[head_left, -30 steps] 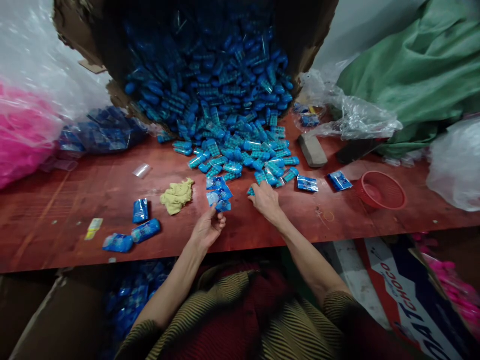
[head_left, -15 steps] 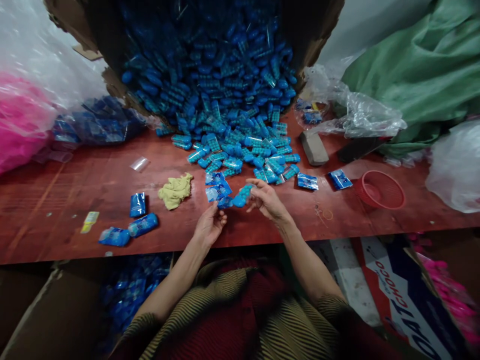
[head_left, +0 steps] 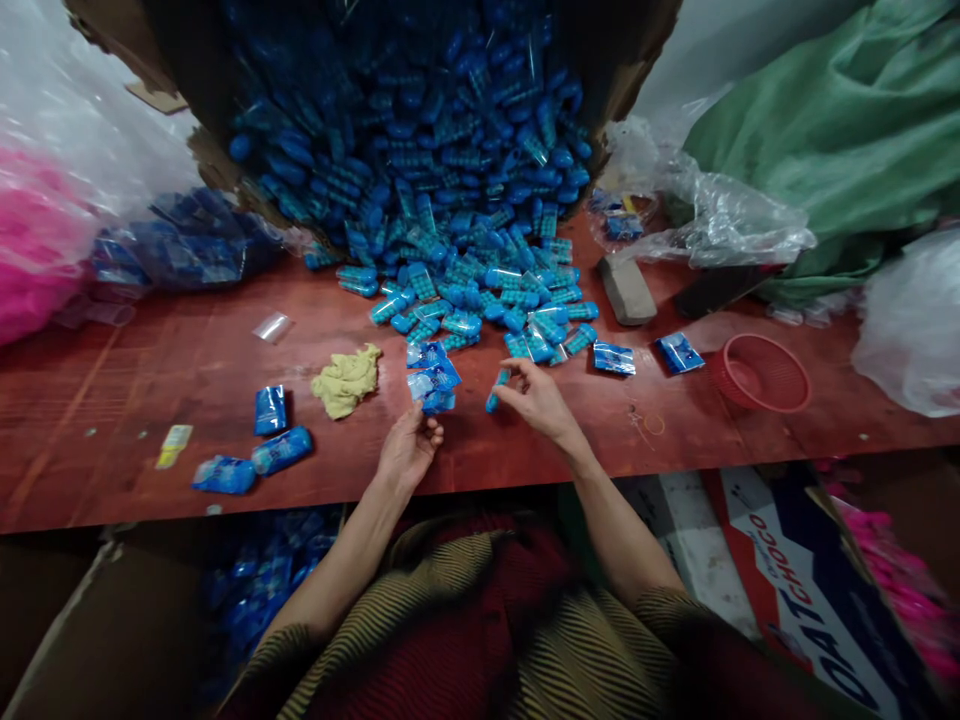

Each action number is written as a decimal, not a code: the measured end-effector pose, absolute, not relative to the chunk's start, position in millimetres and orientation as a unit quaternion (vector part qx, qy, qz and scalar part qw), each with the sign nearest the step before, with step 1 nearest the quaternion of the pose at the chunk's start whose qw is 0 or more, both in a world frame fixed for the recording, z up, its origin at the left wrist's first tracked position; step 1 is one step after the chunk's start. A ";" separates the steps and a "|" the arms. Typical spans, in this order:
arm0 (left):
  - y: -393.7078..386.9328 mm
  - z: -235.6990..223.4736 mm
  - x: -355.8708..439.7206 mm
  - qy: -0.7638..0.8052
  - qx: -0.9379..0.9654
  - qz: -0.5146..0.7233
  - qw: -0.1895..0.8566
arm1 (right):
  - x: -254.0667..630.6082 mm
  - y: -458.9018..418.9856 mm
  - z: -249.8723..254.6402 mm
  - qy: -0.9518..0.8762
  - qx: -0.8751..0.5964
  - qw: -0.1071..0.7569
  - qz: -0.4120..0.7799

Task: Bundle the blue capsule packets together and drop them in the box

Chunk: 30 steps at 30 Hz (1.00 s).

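My left hand (head_left: 409,450) pinches the edge of a blue printed plastic sleeve (head_left: 440,401) between thumb and fingers. Just beyond it, more flat blue sleeves (head_left: 429,356) lie on the red tabletop. A small blue capsule-shaped container (head_left: 496,392) is upright in my right hand (head_left: 541,402), gripped by thumb and fingertips. A gap separates it from the sleeve. In front of both hands, many similar containers (head_left: 480,285) spill from a torn cardboard box (head_left: 634,70).
Left of my hands are a crumpled yellow cloth (head_left: 346,381) and wrapped blue packs (head_left: 282,450). To the right stand a grey block (head_left: 628,290), blue packets (head_left: 614,359) and a red plastic basket (head_left: 761,373). The tabletop's front edge (head_left: 480,488) runs below my hands.
The container in my right hand has turned from lying slanted to upright and moved apart from the sleeve. My left hand has shifted slightly left with the sleeve.
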<state>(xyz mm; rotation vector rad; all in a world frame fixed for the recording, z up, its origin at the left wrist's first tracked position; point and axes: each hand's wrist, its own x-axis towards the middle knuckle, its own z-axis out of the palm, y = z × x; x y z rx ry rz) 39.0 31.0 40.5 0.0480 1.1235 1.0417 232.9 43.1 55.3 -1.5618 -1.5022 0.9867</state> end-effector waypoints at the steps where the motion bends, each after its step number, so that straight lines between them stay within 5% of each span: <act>1: 31.1 40.5 38.5 0.508 0.022 0.472 0.720 | 231.0 43.5 54.6 -0.637 -0.626 0.313 0.323; 5: 30.3 42.2 38.9 0.506 0.022 0.472 0.721 | 215.0 37.0 51.6 -0.748 -0.634 0.124 0.151; 10: 29.8 41.9 39.0 0.509 0.026 0.476 0.717 | 210.4 16.1 39.8 -0.755 -0.643 0.067 0.107; 14: 30.0 37.4 39.9 0.502 0.036 0.483 0.716 | 220.9 12.7 34.5 -0.730 -0.642 0.148 0.179; 20: 28.2 34.7 39.5 0.499 0.057 0.484 0.716 | 232.6 22.9 56.9 -0.632 -0.498 0.343 0.485; 30: 24.8 33.4 38.3 0.478 0.081 0.484 0.728 | 227.2 21.4 74.6 -0.683 -0.505 0.315 0.423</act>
